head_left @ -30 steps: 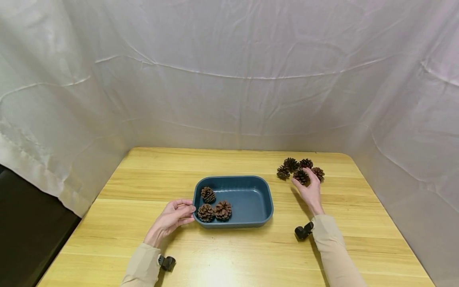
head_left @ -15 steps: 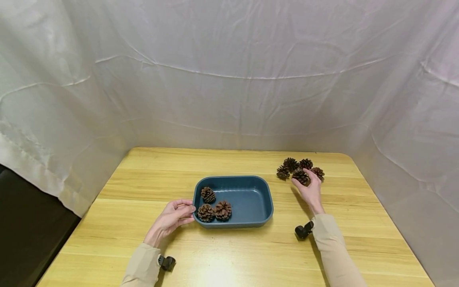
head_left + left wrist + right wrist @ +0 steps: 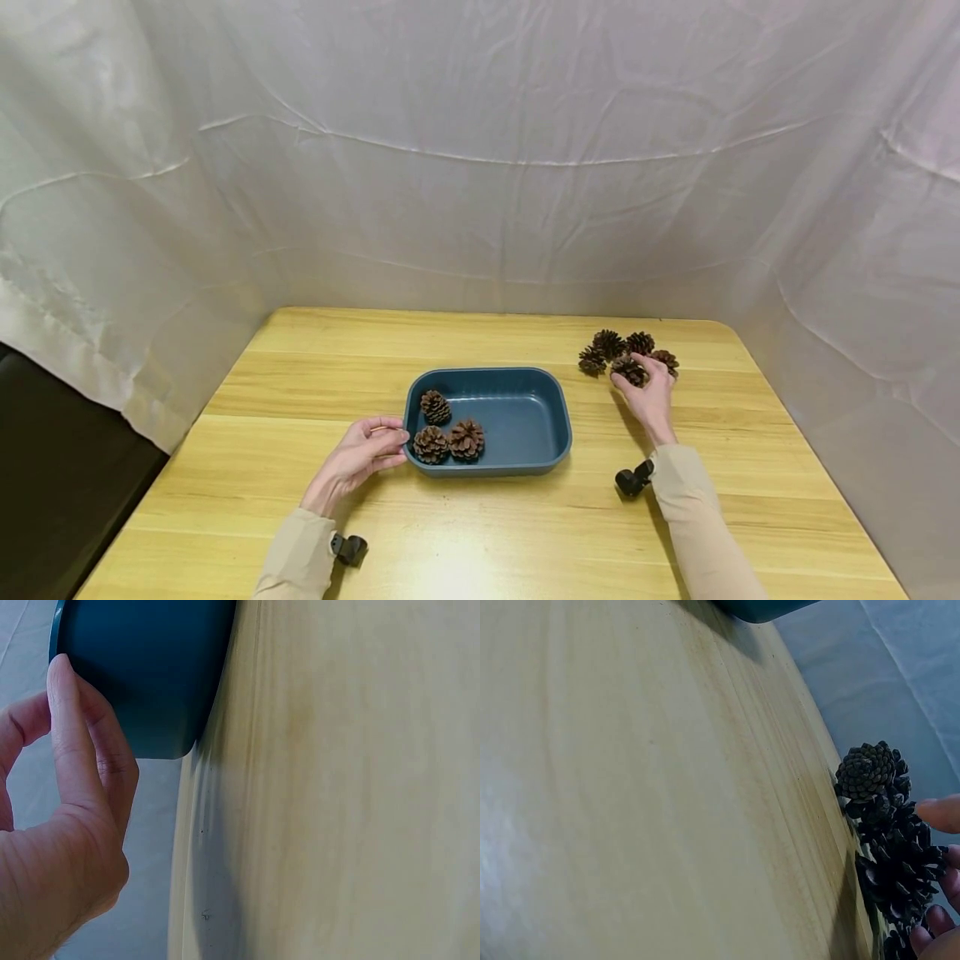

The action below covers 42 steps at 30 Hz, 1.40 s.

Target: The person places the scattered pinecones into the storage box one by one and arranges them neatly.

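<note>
My left hand (image 3: pixel 363 457) pinches the left rim of a dark blue rectangular dish (image 3: pixel 517 429); in the left wrist view the thumb (image 3: pixel 73 742) lies against its rim. Inside the dish, three brown pine cones sit at the left, one at the back (image 3: pixel 436 407) and two in front (image 3: pixel 467 439). On the right, my right hand (image 3: pixel 651 402) has its thumb and fingers around the nearest pine cone (image 3: pixel 628 371) of a small cluster. The right wrist view shows this pine cone (image 3: pixel 901 866) between thumb and fingers, partly cut off by the frame edge.
Several other pine cones stand close around the held one, including one at the left (image 3: pixel 592 361), one behind (image 3: pixel 608 342) and one at the right (image 3: pixel 665 362). The wooden table (image 3: pixel 480 533) is bordered by a pale curtain (image 3: pixel 487 208) at the back and sides.
My right thumb and fingers have drawn in slightly around the nearest pine cone, which has turned a little. The left hand and the dish have stayed in place.
</note>
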Available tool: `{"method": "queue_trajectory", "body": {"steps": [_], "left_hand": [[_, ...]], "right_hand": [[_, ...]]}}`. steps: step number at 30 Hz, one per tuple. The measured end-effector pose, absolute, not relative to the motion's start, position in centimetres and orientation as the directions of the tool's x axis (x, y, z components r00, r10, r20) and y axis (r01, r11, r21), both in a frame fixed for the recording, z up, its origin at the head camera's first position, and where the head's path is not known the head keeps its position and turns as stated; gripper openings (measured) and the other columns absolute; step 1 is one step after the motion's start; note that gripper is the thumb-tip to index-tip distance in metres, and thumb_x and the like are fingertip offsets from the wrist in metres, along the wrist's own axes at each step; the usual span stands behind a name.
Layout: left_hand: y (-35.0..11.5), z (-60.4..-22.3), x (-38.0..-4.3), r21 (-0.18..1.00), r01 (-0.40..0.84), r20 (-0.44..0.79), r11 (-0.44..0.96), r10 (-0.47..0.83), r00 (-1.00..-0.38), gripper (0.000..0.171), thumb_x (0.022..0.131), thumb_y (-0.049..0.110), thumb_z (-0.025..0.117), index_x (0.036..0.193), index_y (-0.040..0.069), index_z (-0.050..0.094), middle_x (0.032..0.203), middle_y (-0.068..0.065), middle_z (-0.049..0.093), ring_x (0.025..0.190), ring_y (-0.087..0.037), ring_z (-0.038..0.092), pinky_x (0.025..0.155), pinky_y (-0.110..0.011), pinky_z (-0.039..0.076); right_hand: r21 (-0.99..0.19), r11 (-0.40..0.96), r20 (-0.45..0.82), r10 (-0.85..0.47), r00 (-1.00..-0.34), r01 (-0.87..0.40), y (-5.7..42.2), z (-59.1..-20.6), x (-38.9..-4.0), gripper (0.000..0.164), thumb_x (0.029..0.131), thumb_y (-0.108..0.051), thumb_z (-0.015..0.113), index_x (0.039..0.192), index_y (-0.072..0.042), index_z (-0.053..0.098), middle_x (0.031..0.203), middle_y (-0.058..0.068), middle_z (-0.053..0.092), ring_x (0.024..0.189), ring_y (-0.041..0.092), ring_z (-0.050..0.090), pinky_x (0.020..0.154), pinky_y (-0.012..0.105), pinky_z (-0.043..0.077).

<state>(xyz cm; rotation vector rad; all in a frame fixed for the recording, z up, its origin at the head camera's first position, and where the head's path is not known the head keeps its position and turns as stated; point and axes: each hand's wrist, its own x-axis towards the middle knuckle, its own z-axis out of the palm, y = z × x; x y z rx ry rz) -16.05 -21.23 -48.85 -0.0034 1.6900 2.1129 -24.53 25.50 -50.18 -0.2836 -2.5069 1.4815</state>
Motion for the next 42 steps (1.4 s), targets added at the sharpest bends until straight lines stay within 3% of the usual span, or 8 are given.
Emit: {"method": "queue_trajectory", "body": {"steps": [10, 19, 35, 42], "left_hand": [[-21.08, -48.74, -16.09, 0.930, -0.332, -0.269, -0.157, 0.321, -0.908, 0.026, 0.097, -0.001, 0.058, 0.120, -0.008, 0.048, 0.090, 0.003, 0.067, 0.076, -0.007, 0.066, 0.074, -0.020, 0.063], [-21.13, -48.74, -16.06, 0.931, -0.332, -0.271, -0.155, 0.319, -0.908, 0.026, 0.097, -0.001, 0.057, 0.120, -0.008, 0.048, 0.090, 0.003, 0.067, 0.076, -0.008, 0.067, 0.074, -0.021, 0.063], [-21.13, -48.74, -16.04, 0.928, -0.335, -0.270, -0.164, 0.324, -0.907, 0.026, 0.097, -0.002, 0.057, 0.121, -0.008, 0.048, 0.090, 0.003, 0.067, 0.076, -0.008, 0.067, 0.074, -0.021, 0.063], [-21.12, -48.75, -16.08, 0.928, -0.338, -0.274, -0.158, 0.326, -0.905, 0.027, 0.097, -0.002, 0.056, 0.121, -0.009, 0.047, 0.090, 0.003, 0.067, 0.076, -0.007, 0.067, 0.074, -0.020, 0.063]], "right_hand": [[-0.866, 0.500, 0.160, 0.314, -0.936, 0.020, 25.55, -50.25, -24.63, 0.044, 0.093, -0.007, 0.067, 0.136, 0.001, 0.058, 0.147, 0.028, 0.041, 0.131, 0.044, 0.032, 0.106, 0.056, 0.034], [-0.869, 0.495, 0.156, 0.299, -0.942, 0.013, 25.67, -50.22, -24.69, 0.045, 0.093, -0.006, 0.068, 0.136, 0.003, 0.057, 0.137, 0.029, 0.049, 0.133, 0.045, 0.036, 0.115, 0.060, 0.032], [-0.867, 0.495, 0.112, 0.291, -0.950, 0.049, 25.85, -50.18, -24.70, 0.046, 0.094, -0.011, 0.070, 0.136, 0.003, 0.057, 0.132, 0.027, 0.051, 0.127, 0.042, 0.045, 0.111, 0.056, 0.039], [-0.866, 0.497, 0.110, 0.304, -0.946, 0.059, 25.80, -50.15, -24.66, 0.047, 0.092, -0.013, 0.073, 0.134, 0.003, 0.059, 0.138, 0.026, 0.047, 0.121, 0.039, 0.048, 0.099, 0.043, 0.044]]}}
